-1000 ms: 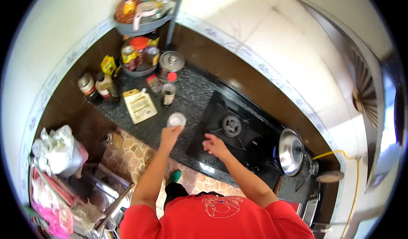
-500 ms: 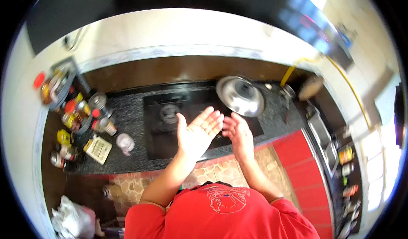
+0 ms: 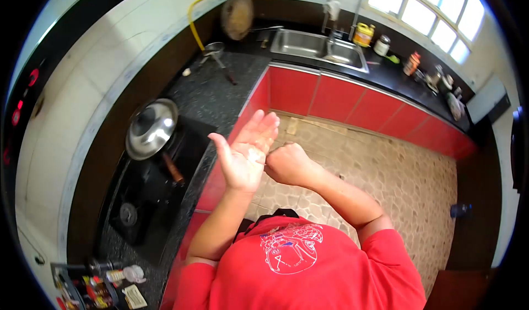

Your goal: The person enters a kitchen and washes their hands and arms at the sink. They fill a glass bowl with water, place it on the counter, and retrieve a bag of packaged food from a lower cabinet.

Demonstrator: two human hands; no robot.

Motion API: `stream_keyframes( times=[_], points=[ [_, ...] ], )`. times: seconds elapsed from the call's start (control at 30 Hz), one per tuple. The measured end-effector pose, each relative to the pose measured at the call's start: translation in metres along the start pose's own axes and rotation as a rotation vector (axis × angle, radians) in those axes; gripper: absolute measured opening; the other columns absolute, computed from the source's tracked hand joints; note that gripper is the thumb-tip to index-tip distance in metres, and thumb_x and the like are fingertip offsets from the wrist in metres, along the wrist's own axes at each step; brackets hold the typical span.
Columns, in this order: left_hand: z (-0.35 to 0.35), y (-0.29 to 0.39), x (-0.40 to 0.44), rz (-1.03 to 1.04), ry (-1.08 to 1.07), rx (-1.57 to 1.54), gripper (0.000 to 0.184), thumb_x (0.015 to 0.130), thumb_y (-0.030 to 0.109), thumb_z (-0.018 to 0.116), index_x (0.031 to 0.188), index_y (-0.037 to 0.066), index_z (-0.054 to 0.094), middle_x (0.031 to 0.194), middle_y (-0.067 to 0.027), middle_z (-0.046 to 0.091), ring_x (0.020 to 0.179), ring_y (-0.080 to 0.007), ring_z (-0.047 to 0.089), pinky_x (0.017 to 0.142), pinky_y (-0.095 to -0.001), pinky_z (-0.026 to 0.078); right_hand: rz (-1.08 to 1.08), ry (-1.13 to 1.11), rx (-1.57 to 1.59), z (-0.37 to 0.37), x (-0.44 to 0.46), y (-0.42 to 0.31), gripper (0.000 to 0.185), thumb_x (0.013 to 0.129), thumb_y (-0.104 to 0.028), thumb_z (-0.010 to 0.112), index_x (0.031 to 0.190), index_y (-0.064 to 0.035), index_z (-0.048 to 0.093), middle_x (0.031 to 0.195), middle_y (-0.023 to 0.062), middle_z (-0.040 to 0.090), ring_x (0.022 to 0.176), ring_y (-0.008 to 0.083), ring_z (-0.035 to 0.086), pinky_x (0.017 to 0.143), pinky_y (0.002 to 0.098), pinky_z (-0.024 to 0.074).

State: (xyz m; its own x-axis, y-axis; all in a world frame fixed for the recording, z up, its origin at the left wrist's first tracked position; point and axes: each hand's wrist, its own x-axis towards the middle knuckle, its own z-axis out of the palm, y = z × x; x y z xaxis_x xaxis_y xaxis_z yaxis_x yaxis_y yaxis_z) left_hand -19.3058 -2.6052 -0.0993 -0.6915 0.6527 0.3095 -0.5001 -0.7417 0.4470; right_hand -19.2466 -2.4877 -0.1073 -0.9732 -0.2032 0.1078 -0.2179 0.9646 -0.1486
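Observation:
My left hand (image 3: pixel 246 158) is held up in front of my chest with the palm turned upward, fingers stretched and thumb apart. A bright pale patch shows on its palm; I cannot tell whether it is light or something lying there. Just to the right, my right hand (image 3: pixel 289 164) is closed in a fist with its back toward me, near or touching the left hand's edge. Its fingertips are hidden, and nothing is seen sticking out. Left of both hands is the black cooktop (image 3: pixel 157 200), bearing a wok with a shiny metal lid (image 3: pixel 153 129) and a brown handle (image 3: pixel 173 168).
A double sink (image 3: pixel 300 43) is set in the dark counter ahead, above red cabinets (image 3: pixel 341 95). Bottles stand along the window side, among them a yellow jug (image 3: pixel 363 34). Seasoning jars (image 3: pixel 96 291) crowd the lower left. A round wooden board (image 3: pixel 237 16) leans in the corner.
My view has swung right, from the cooktop toward the sink and floor. My right hand went from open to a fist; my left hand stays open.

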Motion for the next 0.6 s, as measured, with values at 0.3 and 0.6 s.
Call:
stream_keyframes(
  times=[0.3,0.6],
  points=[
    [0.008,-0.127,0.085,-0.03,-0.313,0.995,0.098,0.081,0.073,0.003,0.134,-0.002,0.036,0.128,-0.0209,0.048,0.121,-0.0327,0.044,0.105,-0.0426,0.026,0.163,-0.209,-0.285,0.021,-0.025,0.119,0.018,0.079,-0.022,0.052,0.086,-0.0102,0.064,0.091,0.0143,0.065,0.089,0.0247,0.063,0.071,0.0397,0.0479],
    [-0.059,-0.178,0.235,0.043,-0.612,1.013,0.107,0.071,0.08,0.001,0.141,0.001,0.019,0.13,-0.0226,0.045,0.124,-0.0336,0.04,0.105,-0.0422,0.024,0.391,-0.247,-0.166,0.033,0.048,0.258,0.026,0.081,-0.025,0.051,0.1,-0.0102,0.062,0.104,0.0161,0.061,0.1,0.0241,0.059,0.076,0.037,0.0467]
  ],
)
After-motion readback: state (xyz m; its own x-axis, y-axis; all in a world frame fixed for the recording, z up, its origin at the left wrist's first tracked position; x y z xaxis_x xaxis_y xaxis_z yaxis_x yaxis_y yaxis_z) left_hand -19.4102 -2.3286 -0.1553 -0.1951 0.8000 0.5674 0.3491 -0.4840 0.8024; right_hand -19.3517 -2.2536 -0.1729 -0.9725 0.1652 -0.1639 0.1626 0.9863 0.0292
